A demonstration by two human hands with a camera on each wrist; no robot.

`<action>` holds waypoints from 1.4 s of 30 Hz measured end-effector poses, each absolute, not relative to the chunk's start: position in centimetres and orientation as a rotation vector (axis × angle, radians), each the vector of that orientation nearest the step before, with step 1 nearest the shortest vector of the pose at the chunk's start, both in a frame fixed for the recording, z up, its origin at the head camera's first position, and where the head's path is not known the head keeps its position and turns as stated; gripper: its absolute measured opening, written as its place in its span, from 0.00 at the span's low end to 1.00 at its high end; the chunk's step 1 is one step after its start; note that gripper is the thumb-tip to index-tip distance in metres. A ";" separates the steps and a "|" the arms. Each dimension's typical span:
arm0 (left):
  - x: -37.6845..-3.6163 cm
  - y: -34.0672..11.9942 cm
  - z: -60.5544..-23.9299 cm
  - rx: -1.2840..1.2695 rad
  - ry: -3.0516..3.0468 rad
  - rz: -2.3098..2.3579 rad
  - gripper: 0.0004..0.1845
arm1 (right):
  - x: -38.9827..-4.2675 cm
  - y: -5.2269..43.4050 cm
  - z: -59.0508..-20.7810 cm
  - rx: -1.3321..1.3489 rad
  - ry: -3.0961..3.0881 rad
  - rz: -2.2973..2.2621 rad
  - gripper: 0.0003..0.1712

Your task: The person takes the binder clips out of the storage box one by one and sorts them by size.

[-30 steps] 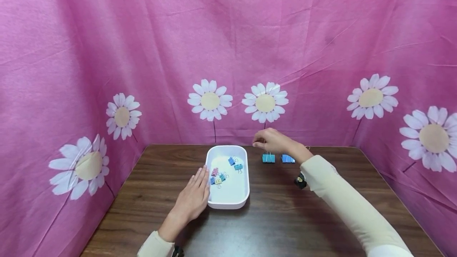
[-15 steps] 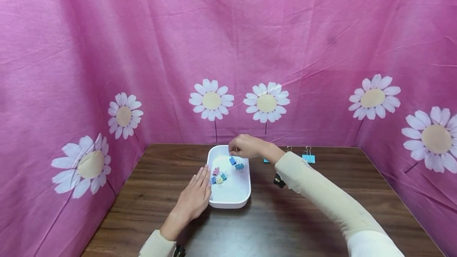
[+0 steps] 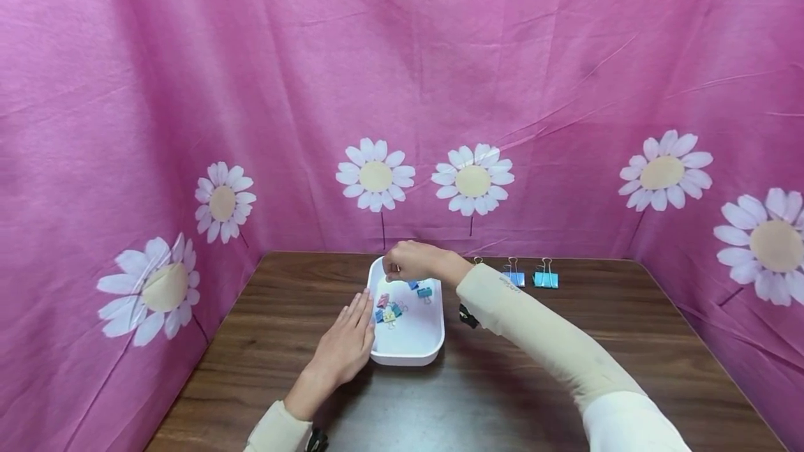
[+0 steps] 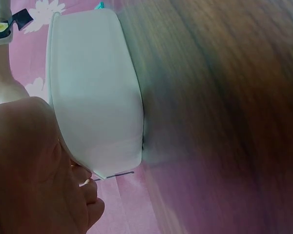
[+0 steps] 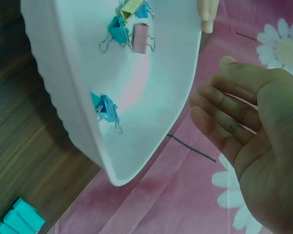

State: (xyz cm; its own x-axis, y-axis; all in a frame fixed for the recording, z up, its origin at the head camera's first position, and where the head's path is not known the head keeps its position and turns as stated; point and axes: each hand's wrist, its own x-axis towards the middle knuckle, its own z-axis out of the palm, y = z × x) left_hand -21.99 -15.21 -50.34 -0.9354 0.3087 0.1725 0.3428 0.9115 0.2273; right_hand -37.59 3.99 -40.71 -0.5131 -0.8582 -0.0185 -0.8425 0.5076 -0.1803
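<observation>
A white tray (image 3: 410, 354) sits mid-table and holds several small binder clips: a pink one (image 3: 382, 300), a yellow one (image 3: 389, 314) and a teal one (image 3: 424, 291). My left hand (image 3: 355, 323) lies flat on the table, its fingers along the tray's left wall (image 4: 93, 87). My right hand (image 3: 394, 268) hovers over the tray's far end. In the right wrist view that hand (image 5: 212, 95) has loosely bent fingers with nothing in them, just above a blue clip (image 5: 106, 107) and the pink clip (image 5: 141, 38).
Two blue binder clips (image 3: 514, 277) (image 3: 545, 279) stand in a row on the brown table (image 3: 565, 368) at the back right; a third is mostly hidden behind my right sleeve. Pink daisy-print cloth (image 3: 402, 89) walls the table on three sides.
My right hand has swung left, from above the clips on the table to over the tray's far end. The left hand stays beside the tray.
</observation>
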 end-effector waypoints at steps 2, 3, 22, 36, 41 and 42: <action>-22.0 -15.2 -50.3 -0.511 -2.934 -0.384 0.30 | -37.4 3.5 -40.8 -1.475 2.633 -0.192 0.07; -22.0 -15.2 -50.3 -0.511 -2.934 -0.385 0.30 | -37.3 3.2 -40.9 -1.463 2.634 -0.170 0.07; -22.0 -15.0 -50.1 -0.538 -2.937 -0.360 0.30 | -35.0 -0.6 -44.5 -1.248 2.599 0.284 0.16; -21.8 -15.1 -50.1 -0.542 -2.888 -0.350 0.29 | -34.9 -0.4 -45.0 -1.210 2.612 0.252 0.24; -21.7 -15.1 -50.0 -0.541 -2.898 -0.342 0.29 | -35.1 -0.1 -44.5 -1.338 2.586 0.259 0.08; -21.7 -15.1 -50.0 -0.540 -2.897 -0.341 0.29 | -35.2 0.0 -44.4 -1.358 2.586 0.253 0.05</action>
State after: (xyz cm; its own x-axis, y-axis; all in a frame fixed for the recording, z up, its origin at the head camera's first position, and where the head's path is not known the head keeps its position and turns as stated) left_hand -21.65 -15.15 -50.03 -0.9189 0.3331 0.2115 0.3731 0.9080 0.1908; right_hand -35.21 0.02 -44.37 -0.5538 -0.7902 -0.2625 -0.8261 0.5609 0.0544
